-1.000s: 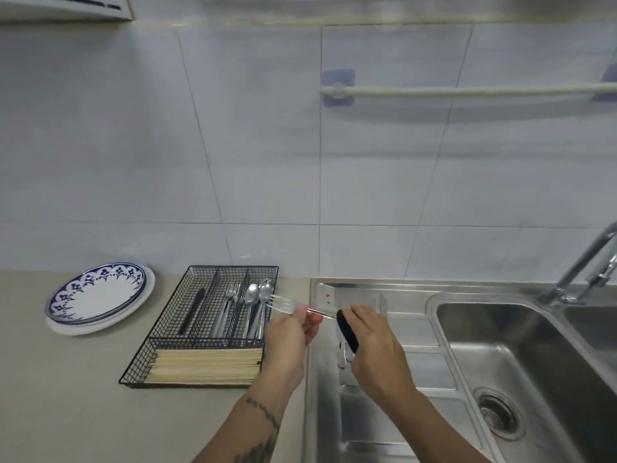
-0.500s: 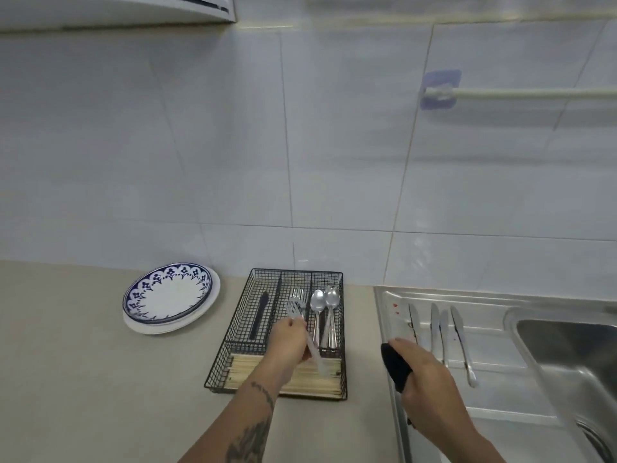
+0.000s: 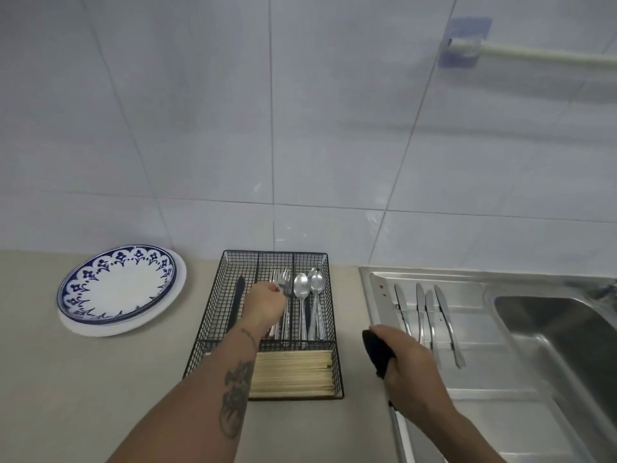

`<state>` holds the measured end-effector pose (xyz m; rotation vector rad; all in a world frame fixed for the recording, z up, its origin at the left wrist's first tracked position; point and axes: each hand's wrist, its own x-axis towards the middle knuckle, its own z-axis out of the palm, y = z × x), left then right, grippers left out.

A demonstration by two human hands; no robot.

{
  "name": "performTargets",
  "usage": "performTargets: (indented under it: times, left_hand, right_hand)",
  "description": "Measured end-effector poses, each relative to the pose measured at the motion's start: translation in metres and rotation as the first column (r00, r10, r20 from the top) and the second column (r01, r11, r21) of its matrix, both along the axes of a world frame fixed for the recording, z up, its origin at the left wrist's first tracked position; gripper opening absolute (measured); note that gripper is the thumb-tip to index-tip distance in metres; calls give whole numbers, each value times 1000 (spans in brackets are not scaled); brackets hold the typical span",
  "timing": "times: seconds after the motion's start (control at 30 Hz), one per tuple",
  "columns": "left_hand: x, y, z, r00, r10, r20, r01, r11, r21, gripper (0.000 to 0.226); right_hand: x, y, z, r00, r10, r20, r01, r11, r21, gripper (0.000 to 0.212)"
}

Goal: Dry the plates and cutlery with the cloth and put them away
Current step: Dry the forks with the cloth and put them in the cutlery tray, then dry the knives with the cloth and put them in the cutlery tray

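Note:
My left hand point(image 3: 265, 305) reaches into the middle compartment of the black wire cutlery tray point(image 3: 325, 262), fingers curled over the forks point(image 3: 283, 279) that lie there. Whether it still pinches the fork is hidden by the hand. Two spoons point(image 3: 309, 289) lie in the right compartment and a dark knife point(image 3: 237, 299) in the left one. My right hand point(image 3: 409, 365) grips a bunched dark cloth point(image 3: 375, 349) at the sink's left edge. Several knives point(image 3: 430, 315) lie on the steel draining board point(image 3: 484, 416). Stacked blue-patterned plates point(image 3: 122, 289) sit on the counter at the left.
Wooden chopsticks point(image 3: 293, 372) fill the tray's front section. The sink basin point(image 3: 561, 332) opens at the right. A white rail point(image 3: 534, 56) with a blue holder runs along the tiled wall. Beige countertop point(image 3: 83, 379) stretches to the left.
My left hand carried the fork from over the sink to the tray and lowered it among the other forks. My right hand with the cloth stayed by the sink edge. The view swung left.

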<state>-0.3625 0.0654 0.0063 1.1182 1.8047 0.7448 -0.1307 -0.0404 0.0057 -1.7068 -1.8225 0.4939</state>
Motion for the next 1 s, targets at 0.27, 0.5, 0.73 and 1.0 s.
performTargets:
  times: [0.27,0.5,0.73,1.0]
  left_hand:
    - [9,4,-22,991,-77,-107,80,997,23,39]
    - [38,-12,-2,975,-28,-221,75,975,207,32]
    - [121,-40,-9,947,-253,-200,294,931,214,25]
    - [202,-54,-40,898,-381,-220,394,919,18,19]
  right_hand:
    - [10,5,-8,1000,-17,21,18,999,-46,58]
    - [38,-15,0,993,-94,-72,91,995,-35,45]
    - [79,-38,2,964,-198,-176,198,980,-19,51]
    - [138,-44,-11,966,-208,-151,205,978,-34,57]
